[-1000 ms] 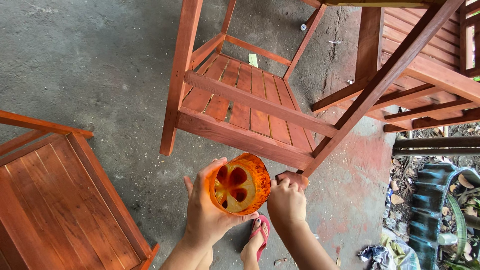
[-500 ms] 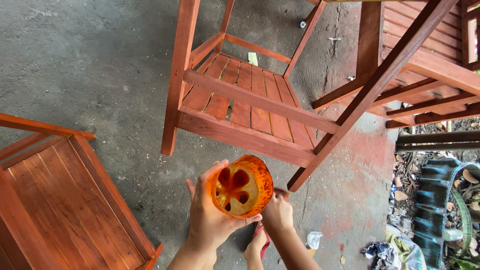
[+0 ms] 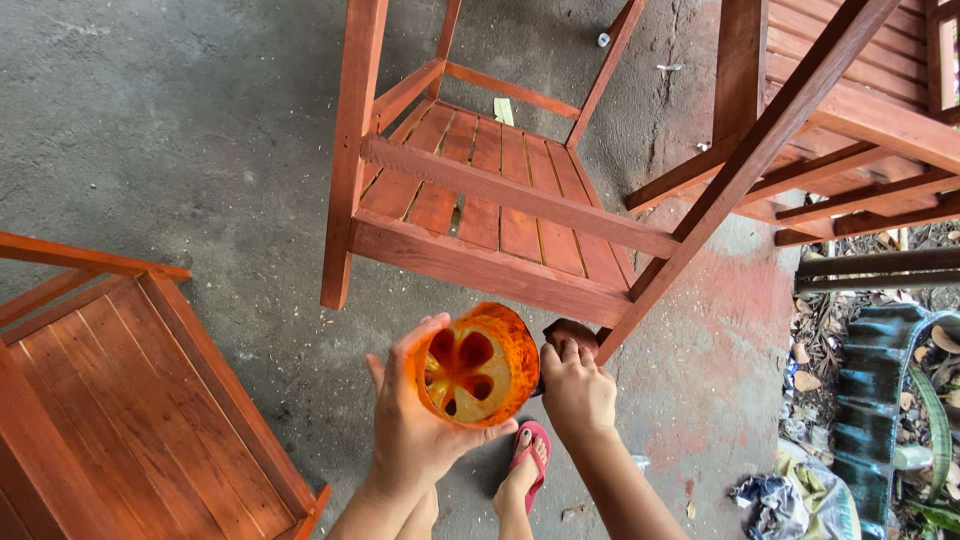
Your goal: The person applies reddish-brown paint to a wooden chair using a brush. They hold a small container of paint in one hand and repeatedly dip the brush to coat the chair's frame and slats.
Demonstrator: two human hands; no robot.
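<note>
Floor: rough grey concrete (image 3: 170, 130); a reddish stain (image 3: 740, 310) spreads at the right; small bits of litter lie on it near the top
Furniture, centre: 1 red-brown wooden chair frame (image 3: 480, 200) with a slatted panel, standing on the concrete
Furniture, left: 1 wooden piece (image 3: 110, 390) of the same colour, planked surface facing up
Furniture, right: slatted wooden pieces (image 3: 850, 120) with crossing rails, stacked close together
Right edge: dry leaves, a dark ribbed object (image 3: 870, 400), crumpled rags (image 3: 790, 495)
Light: soft, even daylight; no hard shadows
</note>
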